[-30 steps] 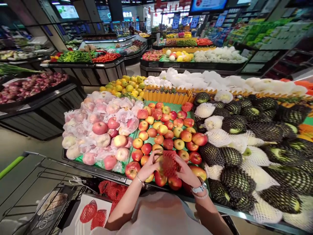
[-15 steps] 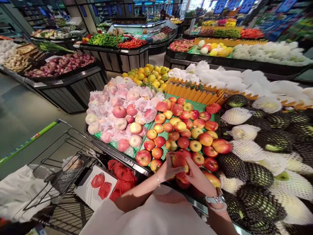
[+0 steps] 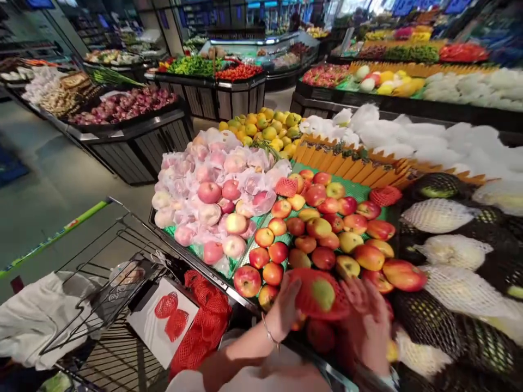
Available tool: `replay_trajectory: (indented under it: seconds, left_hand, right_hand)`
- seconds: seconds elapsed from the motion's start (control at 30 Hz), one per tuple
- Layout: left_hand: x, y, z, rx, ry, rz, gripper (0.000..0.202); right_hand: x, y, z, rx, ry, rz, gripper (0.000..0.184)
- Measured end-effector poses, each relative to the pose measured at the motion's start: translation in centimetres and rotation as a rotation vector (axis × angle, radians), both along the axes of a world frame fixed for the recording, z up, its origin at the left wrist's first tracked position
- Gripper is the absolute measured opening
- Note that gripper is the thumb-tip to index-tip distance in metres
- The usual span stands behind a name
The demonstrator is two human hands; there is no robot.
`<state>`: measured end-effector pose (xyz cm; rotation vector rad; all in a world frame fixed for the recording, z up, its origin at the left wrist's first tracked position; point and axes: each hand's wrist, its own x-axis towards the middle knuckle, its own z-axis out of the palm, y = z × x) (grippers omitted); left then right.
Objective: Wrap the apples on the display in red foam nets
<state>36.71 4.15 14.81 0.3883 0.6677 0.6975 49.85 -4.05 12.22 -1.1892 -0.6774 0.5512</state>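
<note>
Both my hands hold one apple in a red foam net sleeve [image 3: 319, 294] low over the front of a loose apple pile [image 3: 322, 228]. My left hand [image 3: 286, 309] cups its left side with fingers curled on the net. On its right, my right hand [image 3: 365, 321] is smeared by motion, fingers against the net. The netted apple shows red with a green patch. Bagged pink apples [image 3: 212, 190] lie to the left of the pile.
A shopping cart [image 3: 102, 305] stands at lower left with a white cloth, a box of red foam nets [image 3: 171, 318] and more nets beside it. Netted dark fruit [image 3: 449, 261] fills the right. Yellow citrus [image 3: 265, 128] and other produce stands lie beyond; an aisle floor opens at left.
The view has swung left and down. My hands have drawn the netted apple closer and the net now covers more of it; my right hand is moving fast.
</note>
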Motion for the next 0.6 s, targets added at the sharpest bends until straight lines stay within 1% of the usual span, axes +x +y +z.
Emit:
replay_trajectory:
  seconds: [0.03, 0.07, 0.1, 0.17, 0.2, 0.23, 0.3, 0.37, 0.5, 0.6]
  left_hand:
    - [0.1, 0.5, 0.2, 0.013, -0.008, 0.009, 0.076]
    - [0.2, 1.0, 0.5, 0.029, -0.015, 0.01, 0.079]
    - [0.3, 1.4, 0.9, 0.047, -0.022, 0.0, 0.083]
    - [0.5, 1.9, 1.6, 0.084, -0.034, -0.032, 0.084]
    - [0.6, 2.1, 1.9, 0.098, -0.035, -0.05, 0.083]
    - [0.7, 2.2, 2.2, 0.103, -0.03, -0.067, 0.081]
    - [0.7, 2.3, 2.5, 0.103, -0.006, -0.075, 0.076]
    - [0.8, 2.5, 2.7, 0.094, 0.025, -0.084, 0.074]
    - [1.1, 2.7, 2.7, 0.104, 0.048, -0.132, 0.073]
    - [1.1, 2.8, 2.1, 0.122, 0.035, -0.253, 0.075]
  right_hand:
    - [-0.8, 0.6, -0.3, -0.01, -0.026, 0.095, 0.054]
    - [-1.6, 1.3, -0.5, -0.064, -0.06, 0.177, 0.065]
    - [-2.3, 1.9, -0.8, -0.102, -0.097, 0.214, 0.075]
    - [-3.5, 3.1, -1.5, -0.188, -0.135, 0.208, 0.091]
    - [-3.8, 3.6, -1.8, -0.229, -0.156, 0.189, 0.094]
    - [-4.0, 4.0, -2.1, -0.265, -0.188, 0.172, 0.094]
    - [-4.1, 4.7, -2.3, -0.32, -0.241, 0.154, 0.086]
    - [-3.9, 4.9, -2.1, -0.332, -0.263, 0.137, 0.08]
    - [-3.9, 4.8, -1.0, -0.255, -0.301, 0.095, 0.078]
    - [-4.0, 4.3, -0.3, -0.22, -0.299, 0.018, 0.073]
